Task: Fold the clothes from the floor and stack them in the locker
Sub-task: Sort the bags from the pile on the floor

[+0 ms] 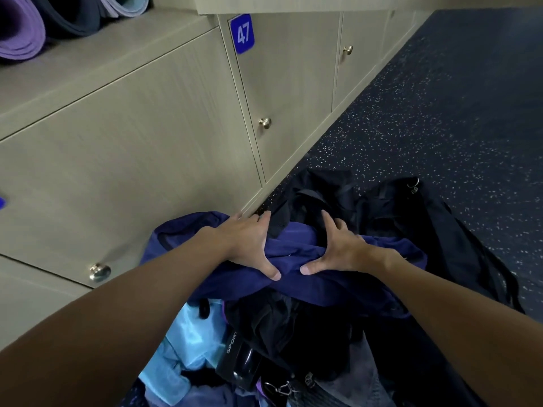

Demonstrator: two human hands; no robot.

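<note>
On the floor [446, 118] by the lockers [164, 148], the navy garment [293, 258] lies bunched atop the clothes pile [282, 330]. The left hand [249, 245] and right hand [343, 251] press down on it, thumbs splayed wide, fingers stretched forward over the fold.

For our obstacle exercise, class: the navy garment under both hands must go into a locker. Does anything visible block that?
Yes. The left hand and right hand rest on the navy garment, but every locker door in view, such as door 47, is shut.
</note>
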